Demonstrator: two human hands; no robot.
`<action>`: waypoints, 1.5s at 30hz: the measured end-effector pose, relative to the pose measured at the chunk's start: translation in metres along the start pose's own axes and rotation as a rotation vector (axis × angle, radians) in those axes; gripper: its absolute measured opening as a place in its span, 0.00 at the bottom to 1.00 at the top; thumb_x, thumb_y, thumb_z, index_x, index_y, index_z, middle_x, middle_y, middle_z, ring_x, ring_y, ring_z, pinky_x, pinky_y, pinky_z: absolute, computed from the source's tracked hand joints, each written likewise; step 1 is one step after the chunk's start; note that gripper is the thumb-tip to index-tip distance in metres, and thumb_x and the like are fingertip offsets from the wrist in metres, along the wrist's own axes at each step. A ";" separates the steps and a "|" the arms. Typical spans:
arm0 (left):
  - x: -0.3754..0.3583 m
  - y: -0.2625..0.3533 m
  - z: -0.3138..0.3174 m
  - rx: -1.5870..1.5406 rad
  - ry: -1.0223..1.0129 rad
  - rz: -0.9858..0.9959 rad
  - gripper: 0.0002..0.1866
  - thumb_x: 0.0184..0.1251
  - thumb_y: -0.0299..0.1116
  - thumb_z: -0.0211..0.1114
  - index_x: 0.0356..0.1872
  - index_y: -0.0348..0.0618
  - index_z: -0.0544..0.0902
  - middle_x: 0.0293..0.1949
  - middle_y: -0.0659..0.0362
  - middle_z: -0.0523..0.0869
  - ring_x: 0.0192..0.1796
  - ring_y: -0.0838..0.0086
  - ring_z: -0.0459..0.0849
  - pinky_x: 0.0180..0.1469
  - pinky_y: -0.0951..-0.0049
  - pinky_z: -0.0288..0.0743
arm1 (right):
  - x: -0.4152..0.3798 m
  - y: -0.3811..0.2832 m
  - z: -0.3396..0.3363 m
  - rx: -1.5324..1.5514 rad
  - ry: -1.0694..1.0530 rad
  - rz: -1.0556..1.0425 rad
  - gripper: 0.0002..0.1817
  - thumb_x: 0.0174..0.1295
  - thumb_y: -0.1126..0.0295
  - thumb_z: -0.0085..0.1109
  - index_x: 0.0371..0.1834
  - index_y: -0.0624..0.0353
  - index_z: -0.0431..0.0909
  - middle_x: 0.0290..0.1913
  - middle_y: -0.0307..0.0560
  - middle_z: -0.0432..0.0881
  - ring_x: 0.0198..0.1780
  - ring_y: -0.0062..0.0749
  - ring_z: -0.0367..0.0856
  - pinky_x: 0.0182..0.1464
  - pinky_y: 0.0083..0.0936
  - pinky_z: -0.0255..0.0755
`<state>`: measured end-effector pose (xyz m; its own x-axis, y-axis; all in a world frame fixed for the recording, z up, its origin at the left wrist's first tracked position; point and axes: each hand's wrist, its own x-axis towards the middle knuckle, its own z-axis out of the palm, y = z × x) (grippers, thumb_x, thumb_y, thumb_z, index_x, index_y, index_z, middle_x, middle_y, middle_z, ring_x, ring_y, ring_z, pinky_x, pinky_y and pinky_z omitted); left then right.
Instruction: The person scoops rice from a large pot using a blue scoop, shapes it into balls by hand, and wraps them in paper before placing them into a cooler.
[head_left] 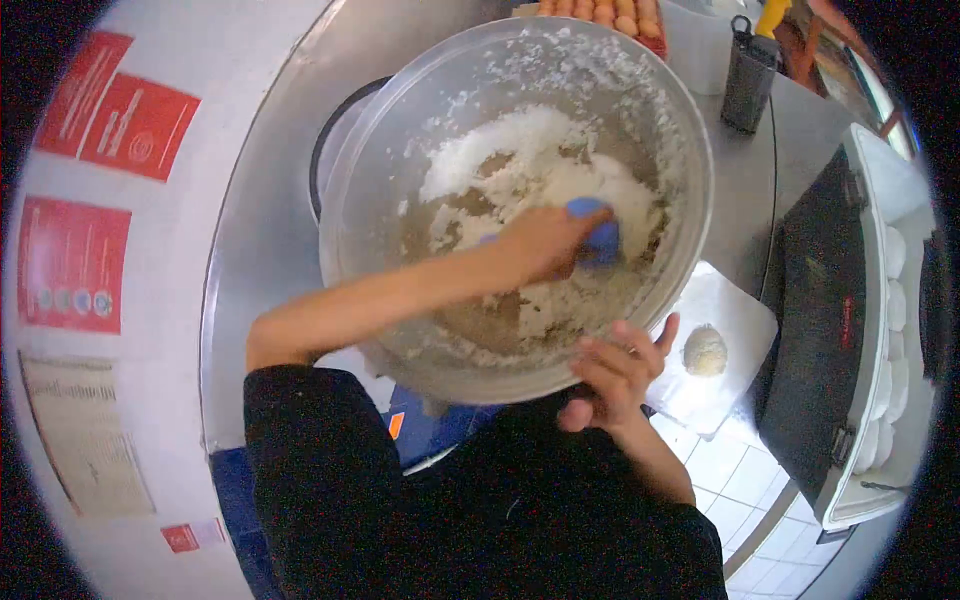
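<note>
Bowl: the large round bowl (365, 215) sits on the steel counter (735, 185), reaching over its near edge, between the wall and the black box.
Mix: white powder (530, 135) and crumbly pale mix (545, 320) cover much of the bowl's bottom; crumbs cling to the far and right sides.
Left hand: the left hand (550, 240) reaches across the bowl, closed around a blue tool (604, 235) pressed into the mix; blur hides the tool's full shape.
Right hand: the right hand (615, 375) is open, fingers spread, at the bowl's near right rim; whether it touches the rim is unclear.
Dough: a small pale lump (705, 350) lies on a white sheet (685, 402) by the counter's near edge, right of the bowl.
Eggs: brown eggs (605, 14) stand in rows at the counter's far edge, just beyond the bowl.
Grater: a grater (749, 80) stands toward the far right corner, beside a clear container (695, 45).
Box: the black box (825, 290), right of the sheet, bears small red writing, too small to read; rounded white things (893, 345) line its pale inside.
Wall signs: red signs (75, 265) with white print and a pale printed notice (88, 435) hang at left; the words cannot be made out.
Label: an orange label (397, 425) shows below the bowl, unreadable.
</note>
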<state>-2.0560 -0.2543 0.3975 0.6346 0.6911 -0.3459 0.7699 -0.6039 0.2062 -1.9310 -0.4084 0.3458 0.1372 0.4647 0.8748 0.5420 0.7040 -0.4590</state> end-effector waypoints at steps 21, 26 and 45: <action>0.026 -0.206 -0.001 -0.376 0.030 -0.538 0.16 0.65 0.32 0.50 0.49 0.37 0.79 0.32 0.45 0.83 0.28 0.54 0.85 0.26 0.54 0.78 | 0.043 -0.002 -0.005 -0.050 -0.068 -0.037 0.12 0.51 0.62 0.52 0.15 0.55 0.73 0.19 0.40 0.75 0.27 0.34 0.76 0.54 0.45 0.67; 0.018 -0.145 0.008 -0.363 -0.039 -0.351 0.18 0.60 0.28 0.49 0.48 0.33 0.80 0.38 0.42 0.85 0.37 0.53 0.87 0.32 0.52 0.81 | 0.042 -0.003 -0.004 -0.041 -0.080 -0.037 0.12 0.51 0.60 0.50 0.18 0.54 0.75 0.21 0.41 0.78 0.29 0.35 0.78 0.54 0.44 0.67; 0.031 -0.168 -0.037 -0.359 0.212 -0.546 0.14 0.66 0.33 0.50 0.42 0.36 0.82 0.26 0.48 0.84 0.24 0.62 0.84 0.27 0.60 0.79 | 0.037 0.000 -0.004 -0.067 0.044 0.052 0.15 0.61 0.60 0.44 0.25 0.57 0.77 0.42 0.51 0.80 0.58 0.51 0.73 0.69 0.63 0.53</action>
<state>-2.1634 -0.1170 0.3864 0.1209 0.9438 -0.3076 0.9343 -0.0036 0.3564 -1.9228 -0.3934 0.3792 0.2024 0.4744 0.8567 0.5868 0.6416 -0.4939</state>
